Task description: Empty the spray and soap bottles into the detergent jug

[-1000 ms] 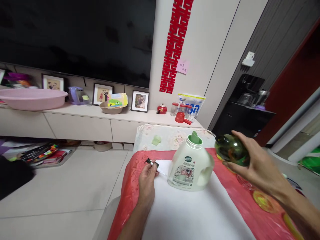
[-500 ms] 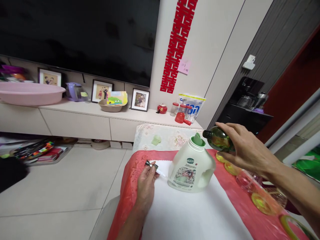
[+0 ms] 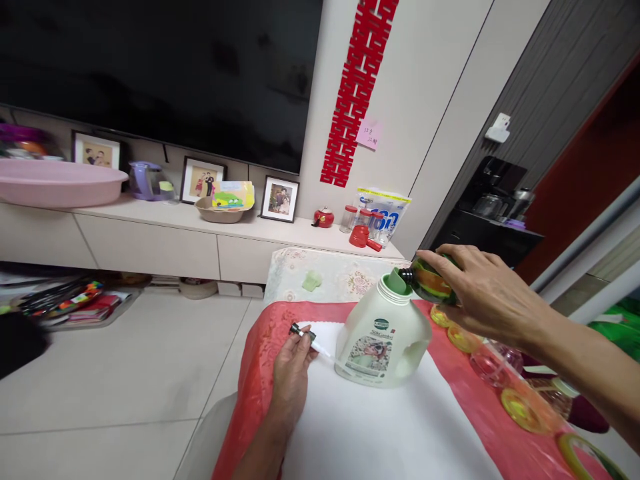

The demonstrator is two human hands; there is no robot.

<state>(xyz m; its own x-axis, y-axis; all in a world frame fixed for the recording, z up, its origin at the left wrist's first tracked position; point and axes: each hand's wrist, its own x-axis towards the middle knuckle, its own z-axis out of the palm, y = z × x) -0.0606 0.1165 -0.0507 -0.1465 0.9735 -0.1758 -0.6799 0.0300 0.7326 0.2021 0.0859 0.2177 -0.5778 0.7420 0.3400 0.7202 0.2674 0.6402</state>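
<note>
My right hand (image 3: pixel 465 280) is wrapped round a dark green bottle (image 3: pixel 431 285), tipped sideways so that its black neck rests at the mouth of a pale green detergent jug (image 3: pixel 383 343). The jug stands upright with its cap off, and a green pouring spout shows in its opening. Whether liquid runs from the bottle cannot be made out. Left of the jug, my left hand (image 3: pixel 293 370) pinches a pump top (image 3: pixel 303 332) with a dark head and a pale tube pointing toward the jug's base.
White paper (image 3: pixel 385 433) lies over a red tablecloth (image 3: pixel 260 347). Along the right edge sit yellow tape rolls (image 3: pixel 525 408) and clear bottles. Behind, a light green scrap (image 3: pixel 311 280) lies on a flowered cloth (image 3: pixel 337 267); jars with red lids (image 3: pixel 349 219) stand on the cabinet.
My right hand has moved the bottle slightly left and down, bringing its neck from beside the jug's spout to its mouth. My left hand has stayed nearly still with the pump top.
</note>
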